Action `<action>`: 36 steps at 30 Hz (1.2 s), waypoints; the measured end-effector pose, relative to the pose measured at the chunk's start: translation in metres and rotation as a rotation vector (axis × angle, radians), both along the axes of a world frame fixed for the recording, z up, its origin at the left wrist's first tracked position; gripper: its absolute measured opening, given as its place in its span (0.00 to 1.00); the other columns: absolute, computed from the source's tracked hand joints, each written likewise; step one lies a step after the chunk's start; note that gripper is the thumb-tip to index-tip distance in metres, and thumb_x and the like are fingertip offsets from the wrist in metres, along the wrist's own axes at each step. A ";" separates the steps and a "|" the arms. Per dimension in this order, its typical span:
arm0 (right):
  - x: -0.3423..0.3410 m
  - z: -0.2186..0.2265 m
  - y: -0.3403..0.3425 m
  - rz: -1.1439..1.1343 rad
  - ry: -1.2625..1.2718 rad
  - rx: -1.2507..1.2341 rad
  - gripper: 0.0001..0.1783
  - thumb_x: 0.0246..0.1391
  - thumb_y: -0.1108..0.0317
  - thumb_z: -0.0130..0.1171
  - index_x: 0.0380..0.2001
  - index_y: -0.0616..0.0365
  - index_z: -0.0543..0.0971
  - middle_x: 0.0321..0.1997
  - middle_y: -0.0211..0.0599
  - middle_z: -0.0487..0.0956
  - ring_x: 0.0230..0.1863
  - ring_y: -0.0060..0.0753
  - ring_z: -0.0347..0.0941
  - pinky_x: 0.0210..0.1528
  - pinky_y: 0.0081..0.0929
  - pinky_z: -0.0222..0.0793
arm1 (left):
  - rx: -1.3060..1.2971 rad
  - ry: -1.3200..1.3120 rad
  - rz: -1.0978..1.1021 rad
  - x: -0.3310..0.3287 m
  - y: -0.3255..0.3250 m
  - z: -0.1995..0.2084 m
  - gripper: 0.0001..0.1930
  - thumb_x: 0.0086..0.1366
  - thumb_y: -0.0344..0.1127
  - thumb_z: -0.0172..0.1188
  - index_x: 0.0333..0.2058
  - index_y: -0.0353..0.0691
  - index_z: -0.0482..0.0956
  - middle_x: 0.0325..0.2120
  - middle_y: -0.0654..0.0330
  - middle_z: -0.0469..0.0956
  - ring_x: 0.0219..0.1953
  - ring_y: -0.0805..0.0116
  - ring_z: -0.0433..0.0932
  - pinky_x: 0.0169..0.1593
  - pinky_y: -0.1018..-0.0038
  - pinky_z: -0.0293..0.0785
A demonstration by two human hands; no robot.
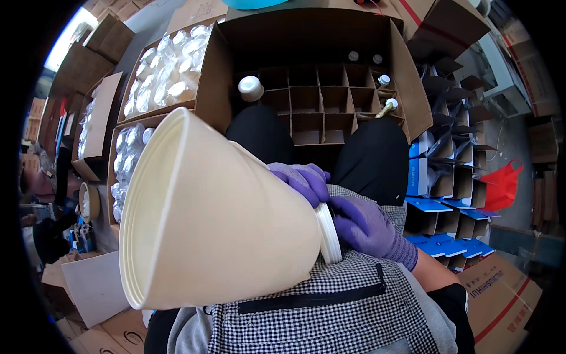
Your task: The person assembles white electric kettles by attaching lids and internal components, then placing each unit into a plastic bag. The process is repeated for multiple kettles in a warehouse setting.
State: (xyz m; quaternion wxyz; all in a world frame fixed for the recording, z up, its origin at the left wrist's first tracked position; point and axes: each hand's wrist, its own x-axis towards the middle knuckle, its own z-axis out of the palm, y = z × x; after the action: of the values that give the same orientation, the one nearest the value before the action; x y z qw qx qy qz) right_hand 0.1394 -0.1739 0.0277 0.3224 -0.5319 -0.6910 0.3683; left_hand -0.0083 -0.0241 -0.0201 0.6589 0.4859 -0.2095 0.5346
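A large cream plastic bucket (236,212) lies tilted across my lap, its wide mouth facing left. At its narrow end sits a white ribbed round piece (329,233), like a lid; whether it is part of the bucket I cannot tell. My left hand (303,180), in a purple glove, has its fingers curled at the bucket's far side near that end; the bucket hides its forearm. My right hand (368,227), also purple-gloved, is closed with bent fingers against the ribbed piece. Its fingertips are partly hidden.
Beyond my knees stands an open divided carton (306,124) with a white-capped container (250,88) and several small bottles at its right. Clear-wrapped bottles (165,74) fill boxes at left. Blue-flapped cartons (442,245) and a red bag (501,186) are on the right.
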 end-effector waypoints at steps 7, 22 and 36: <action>0.003 0.013 0.025 -0.131 0.368 -0.421 0.42 0.62 0.46 0.54 0.67 0.69 0.63 0.64 0.58 0.72 0.65 0.47 0.71 0.67 0.39 0.66 | -0.022 -0.020 -0.009 0.013 0.017 0.004 0.16 0.68 0.50 0.60 0.35 0.44 0.73 0.27 0.52 0.78 0.27 0.55 0.77 0.40 0.56 0.73; 0.125 -0.175 0.308 0.004 -0.891 -0.461 0.31 0.58 0.43 0.56 0.58 0.49 0.78 0.59 0.55 0.76 0.60 0.51 0.75 0.63 0.42 0.70 | -1.056 0.645 0.137 -0.129 0.103 -0.046 0.12 0.72 0.49 0.48 0.35 0.49 0.70 0.35 0.59 0.70 0.37 0.57 0.70 0.60 0.48 0.65; 0.345 -0.280 0.464 -0.625 -1.010 -0.438 0.32 0.56 0.56 0.57 0.63 0.53 0.69 0.66 0.58 0.71 0.64 0.58 0.71 0.65 0.48 0.69 | -1.214 0.623 -0.038 -0.116 0.122 -0.069 0.16 0.69 0.48 0.52 0.23 0.50 0.67 0.24 0.61 0.66 0.31 0.59 0.67 0.54 0.53 0.68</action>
State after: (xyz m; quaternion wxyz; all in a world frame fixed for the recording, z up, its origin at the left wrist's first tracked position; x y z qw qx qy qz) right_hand 0.4840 0.2898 -0.2521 -0.0673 -0.8704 -0.4787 0.0932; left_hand -0.1244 0.0975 -0.0887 0.8536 0.1576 0.3183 0.3810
